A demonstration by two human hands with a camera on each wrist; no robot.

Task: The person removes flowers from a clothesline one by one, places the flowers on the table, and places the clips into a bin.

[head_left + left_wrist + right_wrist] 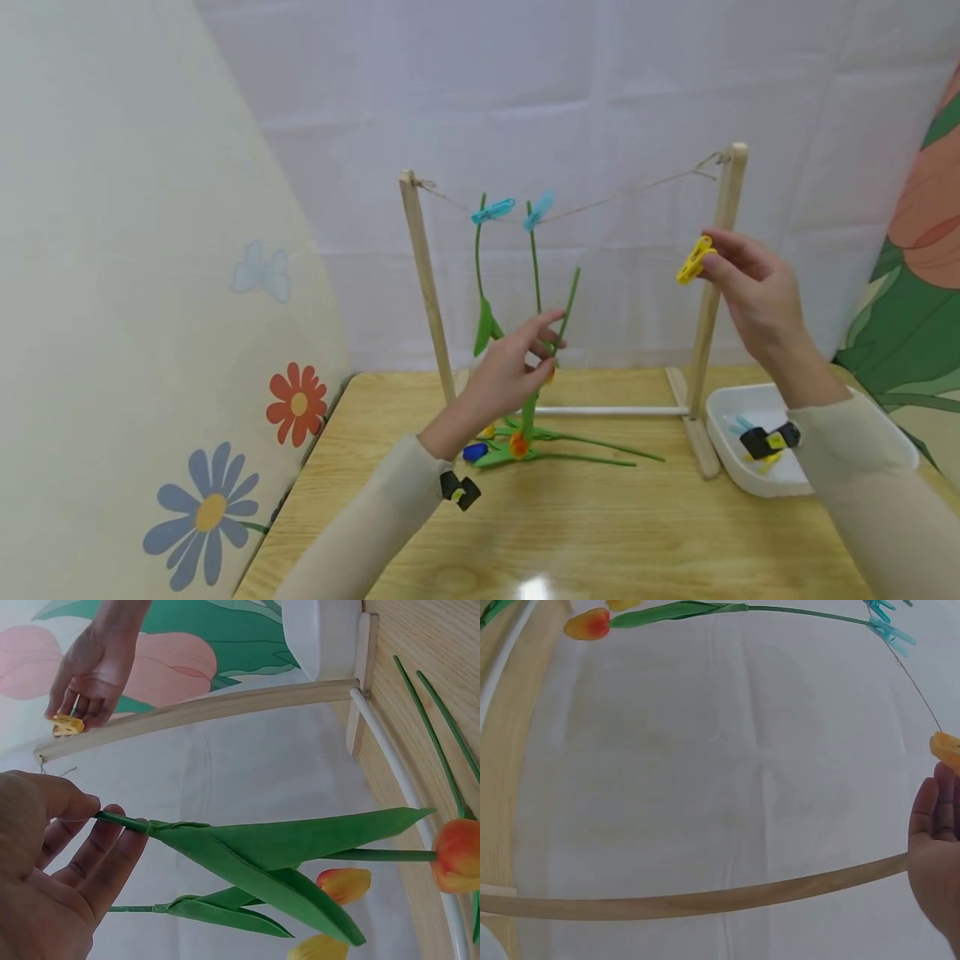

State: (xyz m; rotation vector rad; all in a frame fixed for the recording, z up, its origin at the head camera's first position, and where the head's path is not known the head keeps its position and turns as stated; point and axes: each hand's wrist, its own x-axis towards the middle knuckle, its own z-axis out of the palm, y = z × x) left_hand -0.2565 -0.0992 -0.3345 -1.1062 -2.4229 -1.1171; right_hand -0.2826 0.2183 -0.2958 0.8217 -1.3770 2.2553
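My left hand pinches the green stem of an artificial tulip, whose orange-red bloom hangs downward. Up beside the right post, my right hand holds a yellow clothespin between thumb and fingers. A thin string runs between two wooden posts. Two blue clothespins, one on the left and a paler one to its right, clip two other tulips by their stems, blooms down. More tulips lie on the table below, among them a blue bloom.
A white plastic basin at the right contains blue and yellow clothespins. The frame's wooden posts stand on the wooden table, joined low down by a white rod. White cloth hangs behind.
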